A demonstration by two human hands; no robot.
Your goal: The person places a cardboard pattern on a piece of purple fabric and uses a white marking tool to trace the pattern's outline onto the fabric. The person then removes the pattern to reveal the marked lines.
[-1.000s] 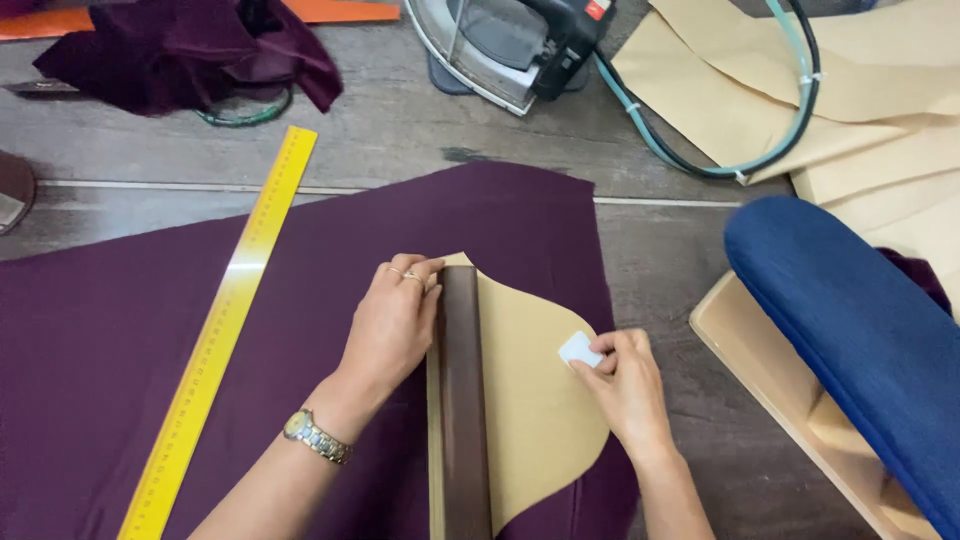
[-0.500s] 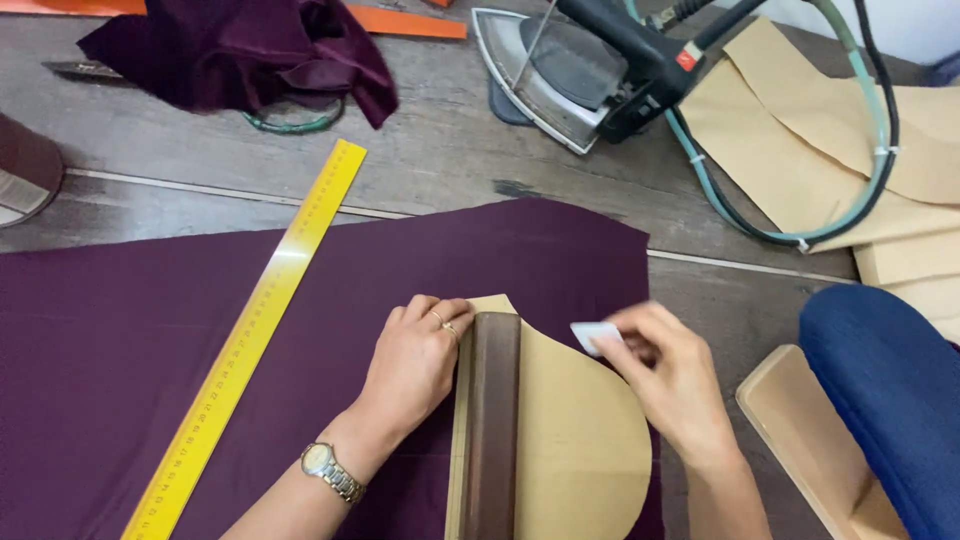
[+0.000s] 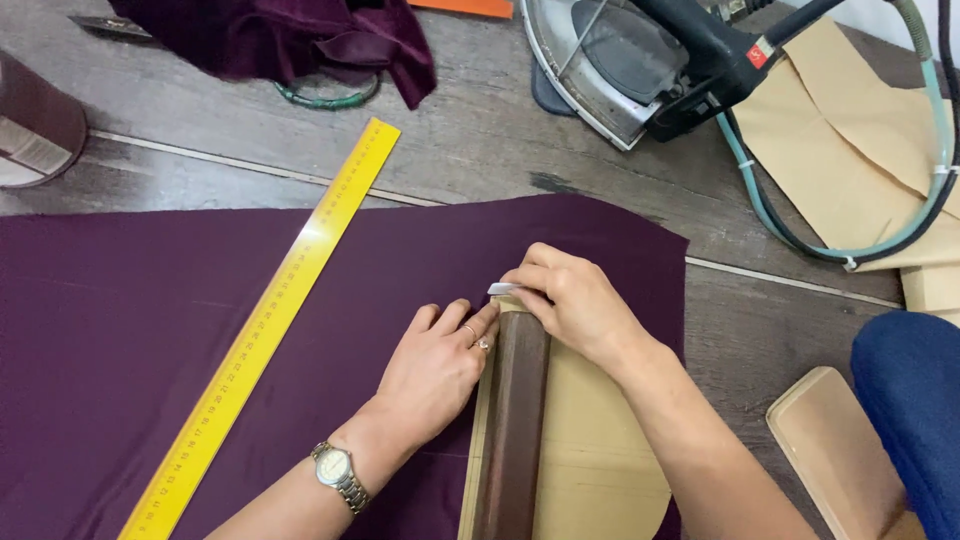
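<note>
Your right hand (image 3: 580,305) pinches a small white chalk sliver (image 3: 503,288) at the top edge of the tan paper pattern (image 3: 590,450); it looks brittle, so grip it lightly by its flat sides. Your left hand (image 3: 435,370) lies spread against the brown bar (image 3: 512,420) weighting the pattern. Soft purple cloth (image 3: 150,330) under both could creep; a yellow ruler (image 3: 270,320) lies left of your left hand.

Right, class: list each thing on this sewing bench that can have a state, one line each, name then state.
left hand: flat, pressing the paper pattern
right hand: pinching the white chalk
white chalk: at the pattern's top edge
paper pattern: lying on the cloth
brown weight bar: resting along the pattern
purple fabric: spread flat
yellow ruler: lying slantwise on the fabric
iron: tipped, soleplate showing
</note>
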